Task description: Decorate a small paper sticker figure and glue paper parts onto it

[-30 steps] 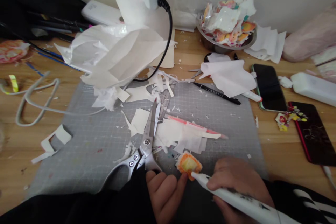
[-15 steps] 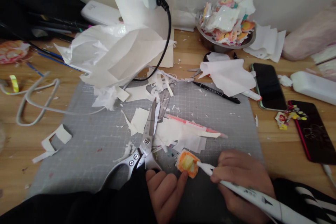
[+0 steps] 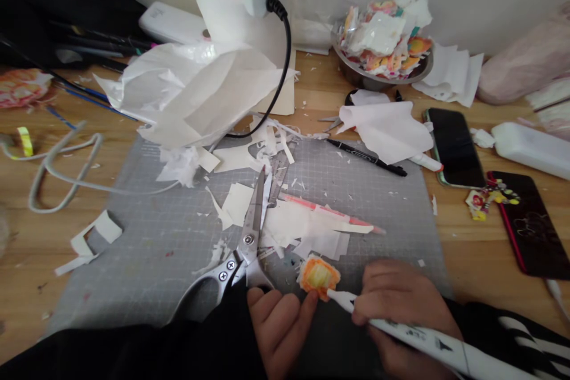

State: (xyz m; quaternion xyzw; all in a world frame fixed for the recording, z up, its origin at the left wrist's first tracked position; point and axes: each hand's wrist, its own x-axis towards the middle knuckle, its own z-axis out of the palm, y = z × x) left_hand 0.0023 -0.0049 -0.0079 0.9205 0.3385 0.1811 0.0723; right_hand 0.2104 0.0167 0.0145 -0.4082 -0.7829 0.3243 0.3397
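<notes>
My right hand [image 3: 401, 303] is closed around a white marker [image 3: 418, 335], its tip at the lower right edge of a small orange-and-yellow paper cutout [image 3: 328, 278]. The cutout lies flat, orange around a yellow middle, with a ragged white rim. My left hand [image 3: 280, 320] has its fingers curled, and its index fingertip presses the cutout's lower edge against the grey cutting mat [image 3: 392, 225]. Beside the left hand lie metal scissors [image 3: 249, 243], blades pointing away, a handle partly hidden by the black sleeve.
Paper scraps [image 3: 294, 219] and a black pen [image 3: 369, 157] lie on the mat. Behind stand a metal bowl [image 3: 378, 80] heaped with cutouts and a white bin with a black cable [image 3: 285, 65]. Two phones [image 3: 456, 148] rest at the right. A white cord [image 3: 66, 175] loops at the left.
The marker tip has moved from the cutout's right side down to its lower right edge, with my right hand shifting slightly. My left hand stays in place.
</notes>
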